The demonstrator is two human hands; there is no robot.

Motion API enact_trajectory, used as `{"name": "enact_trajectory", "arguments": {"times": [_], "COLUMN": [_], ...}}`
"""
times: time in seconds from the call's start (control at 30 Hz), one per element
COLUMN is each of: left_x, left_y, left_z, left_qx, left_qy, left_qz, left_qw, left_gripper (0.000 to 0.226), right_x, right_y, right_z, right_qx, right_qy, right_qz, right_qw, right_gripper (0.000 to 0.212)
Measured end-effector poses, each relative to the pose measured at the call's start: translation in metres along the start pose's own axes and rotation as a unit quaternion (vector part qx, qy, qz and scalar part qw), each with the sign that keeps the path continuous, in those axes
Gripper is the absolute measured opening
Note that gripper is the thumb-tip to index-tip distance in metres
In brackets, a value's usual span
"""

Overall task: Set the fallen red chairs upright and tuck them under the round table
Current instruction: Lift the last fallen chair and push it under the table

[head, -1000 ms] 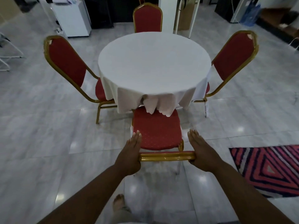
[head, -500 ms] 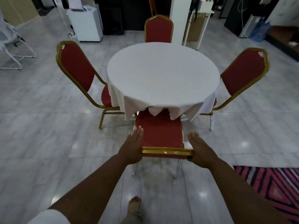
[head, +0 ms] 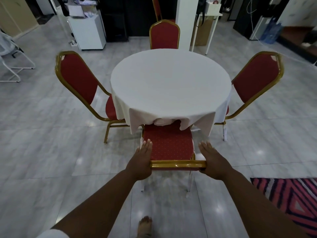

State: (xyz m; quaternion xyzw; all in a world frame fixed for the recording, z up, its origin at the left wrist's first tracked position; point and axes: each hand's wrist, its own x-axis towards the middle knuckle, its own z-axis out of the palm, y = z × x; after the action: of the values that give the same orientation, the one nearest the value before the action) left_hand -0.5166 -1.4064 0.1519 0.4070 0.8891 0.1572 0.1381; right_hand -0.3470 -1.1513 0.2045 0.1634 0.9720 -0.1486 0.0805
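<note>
Head view: round white-clothed table [head: 171, 83] has red padded, gold-framed left chair [head: 77, 79], far chair [head: 164, 36] and right chair [head: 257, 78] upright and tucked. Near red chair [head: 169, 145] sits deeper under the table's near edge than a second ago, so the task looks almost done; no containers. Left hand [head: 139, 163] and right hand [head: 213, 162] push its gold back rail [head: 178, 163], fingers straight, gripping nothing.

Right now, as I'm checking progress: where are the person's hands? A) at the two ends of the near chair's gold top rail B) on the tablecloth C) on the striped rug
A: the left hand and right hand, fingers straight, flank the gold top rail of the near chair.
</note>
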Motion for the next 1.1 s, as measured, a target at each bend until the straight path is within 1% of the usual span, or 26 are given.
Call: {"name": "enact_trajectory", "arguments": {"times": [0.33, 0.57, 0.73, 0.87, 1.0, 1.03, 1.1], "left_x": [0.0, 0.0, 0.0, 0.002, 0.009, 0.014, 0.031], "left_y": [0.002, -0.002, -0.005, -0.006, -0.001, 0.005, 0.021], "left_z": [0.001, 0.003, 0.002, -0.005, -0.033, -0.041, -0.056], "left_qx": [-0.012, -0.022, -0.026, -0.02, -0.062, -0.074, -0.09], "left_qy": [0.014, 0.006, 0.002, -0.044, -0.156, -0.179, -0.19], "left_qz": [0.001, 0.002, 0.025, 0.051, 0.075, 0.085, 0.114], "left_qw": [1.0, 1.0, 0.999, 0.998, 0.983, 0.977, 0.971], "left_gripper": [0.096, 0.097, 0.098, 0.105, 0.117, 0.116, 0.105], "right_x": [0.001, 0.002, 0.004, 0.006, 0.008, 0.006, 0.0], "right_y": [0.003, 0.005, 0.008, 0.012, 0.013, 0.009, 0.01], "right_z": [0.0, 0.004, 0.006, 0.009, 0.008, 0.005, -0.001], "right_qx": [-0.003, -0.022, -0.01, -0.011, -0.031, -0.039, -0.044], "right_qy": [-0.011, -0.009, -0.003, -0.004, -0.012, -0.023, -0.056], "right_qz": [0.002, 0.01, 0.007, -0.005, -0.008, -0.007, 0.018], "right_qw": [1.0, 1.0, 1.0, 1.0, 0.999, 0.999, 0.997], "right_gripper": [0.103, 0.102, 0.101, 0.099, 0.099, 0.103, 0.116]}}
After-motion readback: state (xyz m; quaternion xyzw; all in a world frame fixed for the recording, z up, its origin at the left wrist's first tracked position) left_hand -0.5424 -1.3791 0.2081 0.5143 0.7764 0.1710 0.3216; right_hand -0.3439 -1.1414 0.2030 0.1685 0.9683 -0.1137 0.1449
